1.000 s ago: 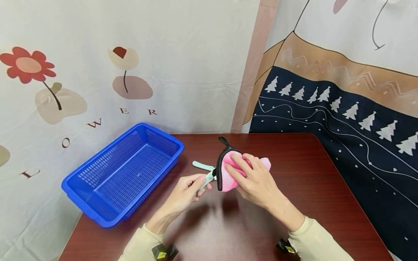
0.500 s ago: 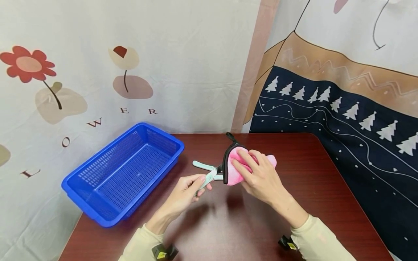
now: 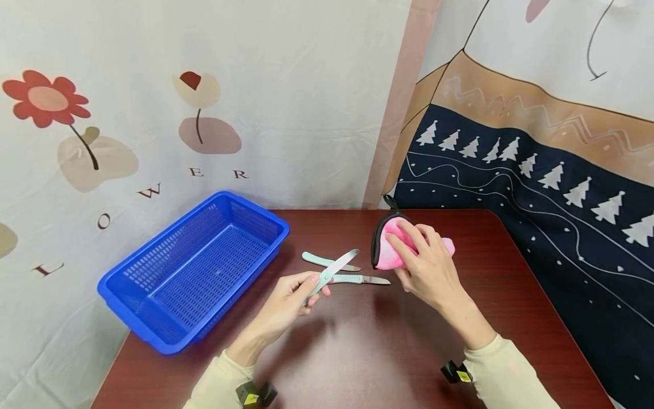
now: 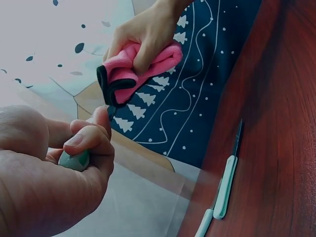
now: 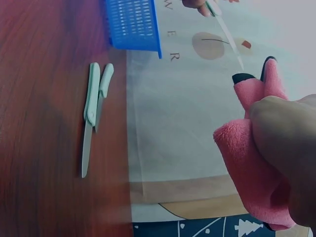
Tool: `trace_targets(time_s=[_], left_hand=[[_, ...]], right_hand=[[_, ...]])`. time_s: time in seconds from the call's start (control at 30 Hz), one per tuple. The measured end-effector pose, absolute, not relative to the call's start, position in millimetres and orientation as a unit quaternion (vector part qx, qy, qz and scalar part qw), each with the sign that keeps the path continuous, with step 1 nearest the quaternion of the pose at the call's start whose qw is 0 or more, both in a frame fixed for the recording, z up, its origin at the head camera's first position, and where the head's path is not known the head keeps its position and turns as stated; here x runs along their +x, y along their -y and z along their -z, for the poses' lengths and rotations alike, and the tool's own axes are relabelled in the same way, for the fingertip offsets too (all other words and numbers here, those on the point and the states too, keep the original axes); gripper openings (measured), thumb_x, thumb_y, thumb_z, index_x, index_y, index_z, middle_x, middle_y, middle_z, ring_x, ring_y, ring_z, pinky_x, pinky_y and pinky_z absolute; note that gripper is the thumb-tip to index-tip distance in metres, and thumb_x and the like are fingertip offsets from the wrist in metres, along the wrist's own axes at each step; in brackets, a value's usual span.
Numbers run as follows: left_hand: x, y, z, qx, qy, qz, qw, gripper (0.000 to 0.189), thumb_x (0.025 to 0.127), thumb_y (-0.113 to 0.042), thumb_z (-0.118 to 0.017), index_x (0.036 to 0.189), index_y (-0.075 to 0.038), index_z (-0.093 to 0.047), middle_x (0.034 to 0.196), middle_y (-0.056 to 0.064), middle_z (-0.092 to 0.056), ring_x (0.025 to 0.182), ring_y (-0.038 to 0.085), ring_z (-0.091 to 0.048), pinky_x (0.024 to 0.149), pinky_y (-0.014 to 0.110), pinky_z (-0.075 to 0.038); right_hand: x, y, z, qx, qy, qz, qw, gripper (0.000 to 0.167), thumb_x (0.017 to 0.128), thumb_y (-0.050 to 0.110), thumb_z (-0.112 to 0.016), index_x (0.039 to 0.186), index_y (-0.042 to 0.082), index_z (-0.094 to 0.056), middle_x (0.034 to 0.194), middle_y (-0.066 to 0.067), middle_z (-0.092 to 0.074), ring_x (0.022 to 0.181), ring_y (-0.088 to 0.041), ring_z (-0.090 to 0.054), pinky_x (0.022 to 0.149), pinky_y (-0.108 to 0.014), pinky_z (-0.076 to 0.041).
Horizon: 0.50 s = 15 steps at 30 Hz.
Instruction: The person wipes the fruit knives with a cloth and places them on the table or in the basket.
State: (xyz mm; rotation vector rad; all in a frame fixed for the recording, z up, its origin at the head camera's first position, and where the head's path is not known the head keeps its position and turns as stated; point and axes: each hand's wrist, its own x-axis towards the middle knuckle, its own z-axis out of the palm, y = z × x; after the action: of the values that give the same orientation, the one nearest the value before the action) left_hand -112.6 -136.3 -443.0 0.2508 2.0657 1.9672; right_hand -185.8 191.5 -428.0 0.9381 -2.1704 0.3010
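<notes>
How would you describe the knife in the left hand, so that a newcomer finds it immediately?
In the head view, find the blue basket, then the left hand to its right. That hand grips a knife with a mint-green handle, its blade pointing up and right. Two similar knives lie on the brown table; only this one is held.

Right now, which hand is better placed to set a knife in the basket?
Probably the left hand: it grips a knife and is nearer the basket. The right hand holds the cloth, farther off.
</notes>
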Motion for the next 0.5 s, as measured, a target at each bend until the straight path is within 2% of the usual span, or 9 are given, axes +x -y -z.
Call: trace_targets(time_s=[0.17, 0.33, 0.4, 0.5], left_hand=[[-114.4, 135.3, 444.4, 0.092, -0.710, -0.683, 0.142, 0.040, 0.122, -0.023, -0.048, 0.120, 0.007, -0.074, 0.084, -0.001, -0.052, 0.068, 0.005, -0.044, 0.059, 0.016, -0.037], [-115.5, 133.3, 444.0, 0.089, -0.709, -0.684, 0.143, 0.040, 0.122, -0.025, -0.049, 0.121, 0.006, -0.074, 0.084, -0.001, -0.053, 0.067, 0.005, -0.044, 0.059, 0.016, -0.037], [-115.5, 132.6, 443.5, 0.085, -0.709, -0.685, 0.146, 0.040, 0.122, -0.026, -0.049, 0.122, 0.006, -0.074, 0.084, -0.001, -0.053, 0.068, 0.004, -0.045, 0.060, 0.016, -0.038], [-114.9, 131.9, 442.7, 0.082, -0.708, -0.686, 0.150, 0.040, 0.122, -0.026, -0.049, 0.123, 0.006, -0.073, 0.084, -0.002, -0.053, 0.068, 0.004, -0.045, 0.060, 0.016, -0.038]], right_hand=[[-180.0, -183.5, 426.6, 0.392, 0.816, -0.154, 0.395, 0.056, 0.083, 0.013, -0.077, 0.139, 0.009, -0.076, 0.150, -0.027, -0.067, 0.117, -0.048, -0.061, 0.094, -0.060, -0.059], [-172.5, -167.7, 424.5, 0.437, 0.771, -0.168, 0.432, 0.042, 0.100, 0.021, -0.065, 0.138, 0.008, -0.077, 0.145, -0.026, -0.071, 0.113, -0.047, -0.064, 0.089, -0.057, -0.060], [-168.5, -160.9, 424.2, 0.457, 0.757, -0.161, 0.438, 0.039, 0.105, 0.025, -0.063, 0.137, 0.008, -0.078, 0.143, -0.025, -0.073, 0.112, -0.046, -0.065, 0.090, -0.055, -0.060], [-163.5, -152.0, 425.8, 0.483, 0.746, -0.145, 0.436, 0.038, 0.107, 0.026, -0.062, 0.137, 0.009, -0.078, 0.140, -0.023, -0.075, 0.112, -0.044, -0.067, 0.095, -0.052, -0.060]])
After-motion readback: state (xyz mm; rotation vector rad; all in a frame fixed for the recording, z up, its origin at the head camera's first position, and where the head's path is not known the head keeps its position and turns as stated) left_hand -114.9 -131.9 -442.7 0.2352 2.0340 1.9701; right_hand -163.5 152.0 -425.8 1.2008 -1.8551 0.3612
